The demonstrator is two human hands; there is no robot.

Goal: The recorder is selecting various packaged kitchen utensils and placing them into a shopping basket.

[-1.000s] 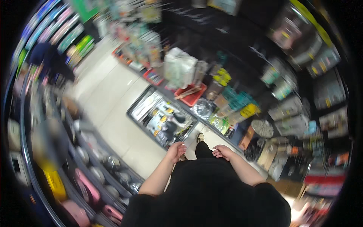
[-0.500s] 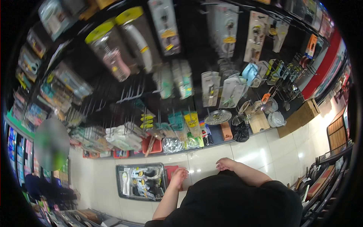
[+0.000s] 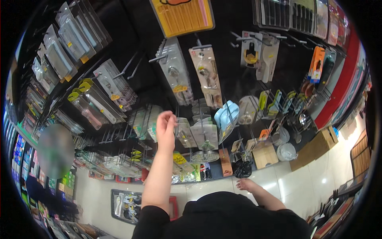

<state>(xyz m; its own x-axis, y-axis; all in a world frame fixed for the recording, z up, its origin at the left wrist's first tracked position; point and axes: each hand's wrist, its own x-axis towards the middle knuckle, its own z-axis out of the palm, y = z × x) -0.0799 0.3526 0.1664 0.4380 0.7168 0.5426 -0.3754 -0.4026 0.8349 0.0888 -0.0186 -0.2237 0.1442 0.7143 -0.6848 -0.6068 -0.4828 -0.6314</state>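
My left hand (image 3: 165, 123) is raised in front of a black wall rack of hanging kitchen goods. Its fingers are loosely curled and hold nothing; the nearest items are clear packaged utensils (image 3: 186, 132) on hooks just to its right. My right hand (image 3: 247, 185) hangs low by my hip with fingers relaxed and apart, empty, above the pale tiled floor (image 3: 302, 179). A black garment covers my body at the bottom of the view.
A grey shopping basket (image 3: 126, 205) with packaged items stands on the floor at lower left beside something red. Wooden boards (image 3: 264, 155), metal strainers and bowls (image 3: 285, 151) sit on the low shelf. A person in dark clothing (image 3: 47, 195) stands far left.
My left arm has risen from hip height up to the hanging packages. The view has tilted upward toward the wall rack. My right hand stays low.
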